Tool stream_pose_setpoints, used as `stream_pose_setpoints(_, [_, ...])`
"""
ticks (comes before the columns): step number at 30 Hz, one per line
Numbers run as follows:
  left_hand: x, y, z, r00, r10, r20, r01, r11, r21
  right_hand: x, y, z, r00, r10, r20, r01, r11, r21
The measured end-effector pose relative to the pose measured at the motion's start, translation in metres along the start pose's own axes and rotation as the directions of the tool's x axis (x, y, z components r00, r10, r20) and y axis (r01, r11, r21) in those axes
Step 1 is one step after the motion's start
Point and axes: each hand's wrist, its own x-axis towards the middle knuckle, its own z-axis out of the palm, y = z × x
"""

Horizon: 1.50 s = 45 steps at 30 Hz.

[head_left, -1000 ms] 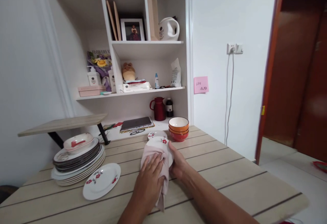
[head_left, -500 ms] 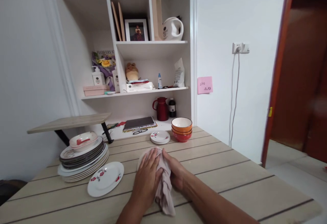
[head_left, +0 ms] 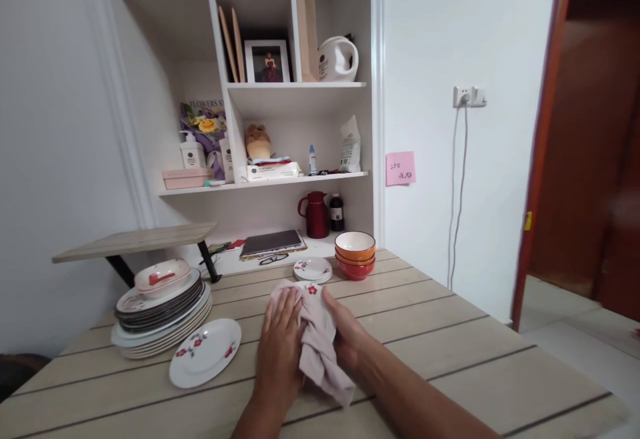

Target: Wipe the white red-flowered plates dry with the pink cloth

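A white plate with red flowers (head_left: 327, 319) is held over the table, mostly hidden under a pale pink cloth (head_left: 320, 352). My right hand (head_left: 350, 332) grips the plate's right edge, thumb on top. Spread over the cloth, my left hand (head_left: 283, 335) presses it onto the plate's left part, fingers bent around the fabric. The cloth's loose end hangs toward me. Left of my hands, another flowered plate (head_left: 205, 352) lies flat on the table. Just beyond them sits a small stack of flowered saucers (head_left: 313, 269).
Stacked bowls (head_left: 355, 255), orange and red, stand at the table's far right. A tall pile of plates (head_left: 163, 312) topped by a bowl is at the left, near a small raised wooden shelf (head_left: 135, 240). Behind are a red jug (head_left: 316, 215) and a laptop (head_left: 271, 241).
My left hand has slid left and slightly toward me with the cloth, uncovering the plate's right part and a red flower. My right hand keeps its grip on the edge.
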Motion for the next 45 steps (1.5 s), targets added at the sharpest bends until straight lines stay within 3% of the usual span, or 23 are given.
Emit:
stream_pose_setpoints(3, [-0.002, -0.003, 0.0, 1.0, -0.001, -0.003, 0.001, 0.999, -0.032, 0.0, 0.009, 0.005, 0.998, 0.061, -0.019, -0.062, 0.997, -0.043])
stream_pose_setpoints(7, [-0.003, 0.003, -0.003, 0.993, 0.074, 0.091, -0.06, 0.987, -0.152, 0.005, 0.01, 0.002, 0.992, 0.128, -0.001, -0.128, 0.988, -0.089])
stream_pose_setpoints(10, [-0.002, 0.01, -0.004, 0.981, 0.121, 0.153, -0.089, 0.976, -0.201, 0.007, 0.004, -0.003, 0.995, 0.094, 0.032, -0.092, 0.994, -0.05])
stream_pose_setpoints(13, [0.0, 0.016, -0.003, 0.976, 0.137, 0.17, -0.104, 0.977, -0.185, 0.005, -0.006, -0.007, 0.998, 0.056, -0.024, -0.056, 0.998, 0.012])
stream_pose_setpoints(19, [0.001, 0.008, 0.002, 0.999, -0.045, 0.016, 0.046, 0.998, -0.049, -0.002, -0.01, -0.006, 0.999, -0.042, -0.022, 0.042, 0.999, 0.006])
stream_pose_setpoints(23, [-0.003, -0.005, 0.002, 0.989, -0.144, -0.038, 0.142, 0.988, -0.066, -0.001, 0.005, 0.0, 0.997, 0.051, 0.059, -0.046, 0.994, -0.096])
stream_pose_setpoints(28, [-0.003, 0.001, -0.001, 0.996, 0.023, 0.092, -0.008, 0.987, -0.163, 0.001, 0.011, 0.003, 0.99, 0.135, 0.048, -0.129, 0.985, -0.117])
stream_pose_setpoints(34, [0.0, 0.017, -0.006, 0.979, 0.104, 0.177, -0.066, 0.976, -0.207, -0.004, -0.011, -0.001, 0.994, 0.109, 0.025, -0.108, 0.993, -0.042])
stream_pose_setpoints(39, [0.002, 0.013, -0.006, 0.996, -0.002, 0.088, 0.013, 0.993, -0.121, -0.008, -0.018, -0.002, 0.999, -0.04, 0.006, 0.04, 0.999, 0.011])
stream_pose_setpoints(43, [0.0, 0.001, -0.003, 0.989, -0.146, 0.004, 0.146, 0.985, -0.088, -0.006, -0.002, 0.002, 0.995, 0.063, 0.081, -0.059, 0.997, -0.045])
stream_pose_setpoints(45, [-0.002, -0.001, -0.002, 0.991, -0.131, 0.022, 0.132, 0.986, -0.101, -0.003, 0.005, 0.003, 0.99, 0.099, 0.102, -0.094, 0.994, -0.06])
